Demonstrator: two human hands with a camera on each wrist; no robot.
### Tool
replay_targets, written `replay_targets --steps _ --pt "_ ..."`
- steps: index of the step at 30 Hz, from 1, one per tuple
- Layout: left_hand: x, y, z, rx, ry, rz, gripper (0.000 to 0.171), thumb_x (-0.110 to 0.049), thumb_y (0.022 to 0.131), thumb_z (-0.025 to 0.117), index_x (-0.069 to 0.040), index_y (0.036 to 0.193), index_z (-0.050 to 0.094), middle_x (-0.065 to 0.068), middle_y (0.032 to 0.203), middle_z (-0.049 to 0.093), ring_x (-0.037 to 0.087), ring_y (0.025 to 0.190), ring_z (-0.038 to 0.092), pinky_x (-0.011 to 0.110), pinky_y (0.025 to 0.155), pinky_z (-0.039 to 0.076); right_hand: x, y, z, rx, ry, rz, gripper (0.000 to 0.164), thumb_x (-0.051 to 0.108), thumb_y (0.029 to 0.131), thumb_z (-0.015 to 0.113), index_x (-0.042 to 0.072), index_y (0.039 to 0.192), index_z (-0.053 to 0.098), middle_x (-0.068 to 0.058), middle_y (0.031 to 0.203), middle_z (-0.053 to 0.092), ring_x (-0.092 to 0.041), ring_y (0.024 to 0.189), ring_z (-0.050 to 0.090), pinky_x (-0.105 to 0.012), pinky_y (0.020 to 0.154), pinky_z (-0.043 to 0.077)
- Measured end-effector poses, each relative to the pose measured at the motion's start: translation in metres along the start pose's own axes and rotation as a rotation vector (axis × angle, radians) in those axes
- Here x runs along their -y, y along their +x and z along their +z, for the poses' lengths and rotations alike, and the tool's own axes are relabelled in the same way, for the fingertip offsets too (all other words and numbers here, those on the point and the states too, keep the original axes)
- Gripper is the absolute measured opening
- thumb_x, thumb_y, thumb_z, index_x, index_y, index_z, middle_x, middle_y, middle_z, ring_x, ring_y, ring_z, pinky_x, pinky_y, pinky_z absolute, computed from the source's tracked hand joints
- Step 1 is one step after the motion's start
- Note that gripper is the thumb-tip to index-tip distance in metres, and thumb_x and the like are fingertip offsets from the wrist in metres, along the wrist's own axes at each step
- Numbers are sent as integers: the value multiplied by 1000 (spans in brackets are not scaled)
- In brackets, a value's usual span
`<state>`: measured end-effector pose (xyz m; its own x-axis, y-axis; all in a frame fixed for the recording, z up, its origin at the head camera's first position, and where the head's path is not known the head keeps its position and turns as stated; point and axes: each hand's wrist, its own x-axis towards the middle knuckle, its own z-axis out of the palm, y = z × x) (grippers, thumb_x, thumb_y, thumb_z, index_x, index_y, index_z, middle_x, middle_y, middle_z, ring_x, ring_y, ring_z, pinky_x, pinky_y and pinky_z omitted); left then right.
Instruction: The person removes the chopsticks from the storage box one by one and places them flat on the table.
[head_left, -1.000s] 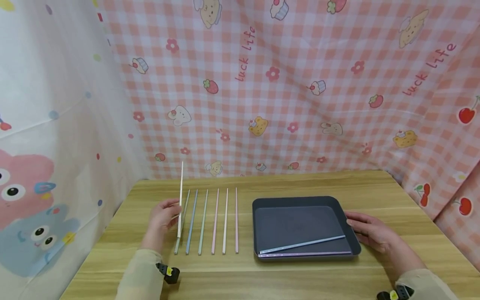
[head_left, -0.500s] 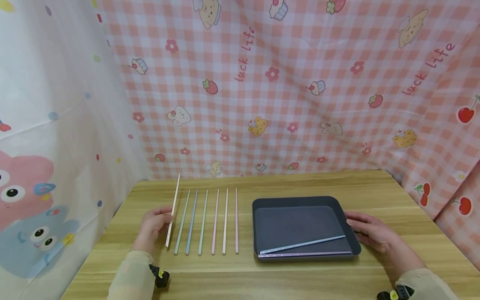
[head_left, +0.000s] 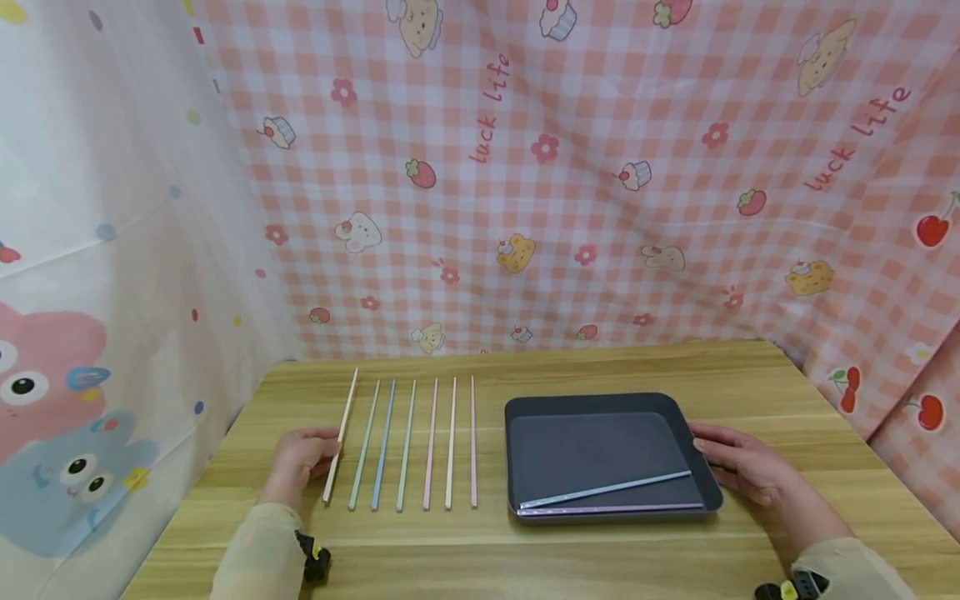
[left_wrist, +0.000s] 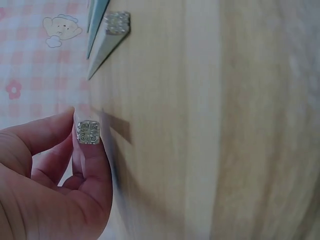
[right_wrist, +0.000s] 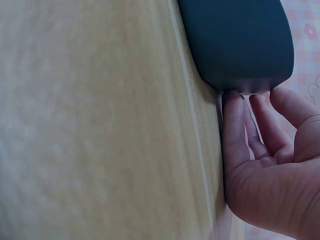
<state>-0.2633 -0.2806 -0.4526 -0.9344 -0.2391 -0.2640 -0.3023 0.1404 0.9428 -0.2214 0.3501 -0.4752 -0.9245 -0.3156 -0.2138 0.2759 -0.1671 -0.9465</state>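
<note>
Between the thumb and fingers of my left hand (head_left: 302, 457) is a pale cream chopstick (head_left: 347, 417), at the left end of a row. Its square patterned end faces the camera in the left wrist view, with a shadow on the wood beside it. Just to its right lies a green chopstick (head_left: 363, 446), apart from it. My right hand (head_left: 746, 467) rests its fairly straight fingers against the outer right side of a dark grey tray (head_left: 517, 450); the right wrist view shows fingertips touching that wall. Inside the tray lie a blue chopstick (head_left: 607, 489) and a purple chopstick (head_left: 615, 508).
More chopsticks run parallel on the wooden table (head_left: 420, 567): blue (head_left: 383, 446), light green (head_left: 407, 446), pink (head_left: 431, 446), cream (head_left: 450, 446) and another pink one (head_left: 473, 446). A checked cloth (head_left: 480, 208) hangs behind the table's back edge.
My left hand has carried the cream chopstick leftward and down, from over the green one to the row's left side. The right hand and tray have stayed put.
</note>
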Motion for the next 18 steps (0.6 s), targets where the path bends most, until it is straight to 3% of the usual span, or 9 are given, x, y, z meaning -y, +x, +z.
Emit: replay_targets --steps 10,18 --pt "4 2 0 -29 36 10 34 14 83 64 22 116 58 -1 70 65 9 62 60 24 57 52 0 0 0 -12 8 15 29 8 100 58 32 103 75 9 105 70 -7 96 65 -26 83 54" --pt "2 0 3 -32 120 20 29 13 83 66 20 110 62 7 75 67 11 64 59 26 59 53 0 0 0 -29 -6 19 29 8 101 58 32 101 74 10 104 69 -7 95 65 -26 82 54"
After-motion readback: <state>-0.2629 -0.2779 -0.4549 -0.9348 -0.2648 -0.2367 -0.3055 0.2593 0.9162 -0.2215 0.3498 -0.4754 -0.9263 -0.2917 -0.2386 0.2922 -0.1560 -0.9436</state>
